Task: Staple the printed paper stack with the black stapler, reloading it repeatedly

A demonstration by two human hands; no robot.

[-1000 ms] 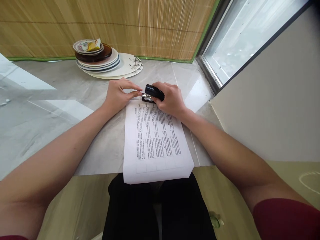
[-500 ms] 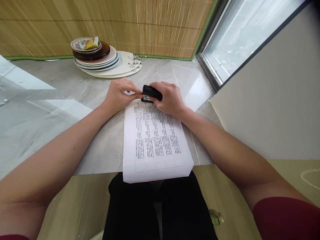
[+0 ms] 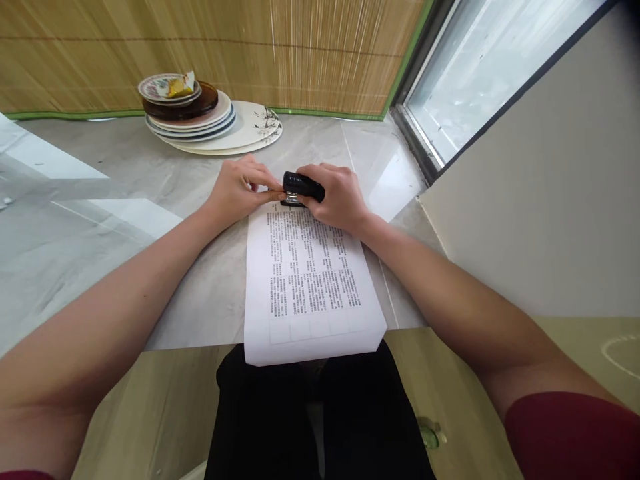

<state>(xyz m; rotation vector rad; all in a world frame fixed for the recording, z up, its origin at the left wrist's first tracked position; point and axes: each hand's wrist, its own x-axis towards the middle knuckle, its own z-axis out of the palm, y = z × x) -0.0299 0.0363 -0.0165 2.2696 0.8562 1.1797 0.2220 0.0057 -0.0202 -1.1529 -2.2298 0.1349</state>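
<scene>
My right hand [image 3: 340, 197] is wrapped round a small black stapler [image 3: 303, 187], which lies across the top end of a printed paper sheet [image 3: 310, 273]. A strip of metal shows between the stapler's upper and lower parts. My left hand [image 3: 245, 183] has its thumb and index finger pinched together at the stapler's front end, by the sheet's top left corner. What lies between those fingertips is too small to make out. The sheet is covered in small text, and its bottom end curls over the near edge of the grey counter [image 3: 200, 300].
A stack of plates [image 3: 193, 123] stands at the back left, with a small yellow wrapper [image 3: 181, 87] on top. Behind it hangs a bamboo blind [image 3: 210, 40]. A window frame [image 3: 417, 143] and a pale wall [image 3: 540, 200] bound the right side.
Both hands keep nearly the same place and hold. The stapler's front end and my left fingertips have shifted very slightly to the left.
</scene>
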